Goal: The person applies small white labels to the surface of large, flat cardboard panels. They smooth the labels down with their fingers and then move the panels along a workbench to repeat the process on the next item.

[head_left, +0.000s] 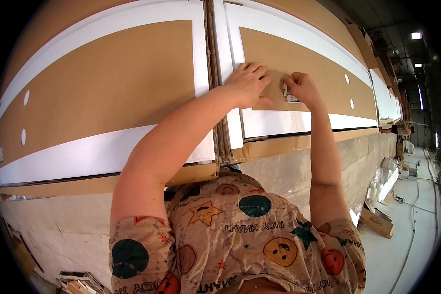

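My left hand lies on the left end of a brown cardboard sheet in the right-hand box, fingers apart and empty. The sheet rests inside a white foam border. A short way to the right, my right hand is closed, its fingers pinched on a small white printed label against the sheet. The hand covers part of the label, so its full shape is hidden.
To the left stands another open carton with a brown cardboard sheet and white foam edge. Brown carton walls meet between the two. A long cardboard box lies on the floor at right. Farther back is another person.
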The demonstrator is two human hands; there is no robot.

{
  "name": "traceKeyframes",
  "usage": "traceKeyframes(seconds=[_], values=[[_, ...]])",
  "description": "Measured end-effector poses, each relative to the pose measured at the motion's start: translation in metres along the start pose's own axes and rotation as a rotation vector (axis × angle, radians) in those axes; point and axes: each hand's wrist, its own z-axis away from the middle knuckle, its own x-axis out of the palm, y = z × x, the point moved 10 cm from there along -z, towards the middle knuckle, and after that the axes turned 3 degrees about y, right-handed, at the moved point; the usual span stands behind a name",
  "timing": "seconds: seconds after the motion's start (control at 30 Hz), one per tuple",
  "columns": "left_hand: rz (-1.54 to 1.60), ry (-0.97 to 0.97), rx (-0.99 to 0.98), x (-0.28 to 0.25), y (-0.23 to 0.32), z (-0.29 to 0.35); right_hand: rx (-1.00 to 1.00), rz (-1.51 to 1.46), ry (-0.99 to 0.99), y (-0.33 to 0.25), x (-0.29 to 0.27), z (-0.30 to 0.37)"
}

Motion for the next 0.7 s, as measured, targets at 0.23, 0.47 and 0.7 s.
traceKeyframes(seconds=[0.23,0.47,0.7], values=[[0.003,0.193,0.038,-0.003,-0.001,0.002,-0.005,-0.244,0.346,0.005,-0.011,0.034],[0.033,0.103,0.04,-0.003,0.001,0.002,-0.061,-0.3,0.538,0.015,-0.011,0.052],[0.046,0.11,0.046,-0.005,0.001,0.003,-0.05,-0.419,0.591,0.017,-0.008,0.059]])
